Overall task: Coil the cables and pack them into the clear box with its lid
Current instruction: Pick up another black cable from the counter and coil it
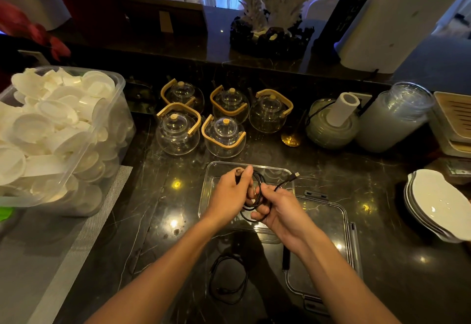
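**A Cable Is Being Wound Over the Box**

While the clear box (pixel 211 183) waits open in the middle of the frame, a black cable (pixel 257 196) is being held just above it. The loops are gripped by the left hand (pixel 230 196), with its fingers curled round them. More of the cable is pinched by the right hand (pixel 274 209), probably so the next loop can be laid on. The plug end (pixel 294 175) sticks out to the upper right and has not been wound in yet. The hands are kept over the box, most likely so the coil can be dropped straight in.

The lid (pixel 328 224) is laid flat just right of the box, where it can be reached at the end. A second cable (pixel 229 280) lies loose on the dark counter (pixel 158 196), low in the frame between the arms, and it looks not neatly coiled yet.

The number of loops cannot be counted, because they are hidden by the fingers. The near side of the box is covered by the hands. A thin dark thing by the right wrist is hard to make out.
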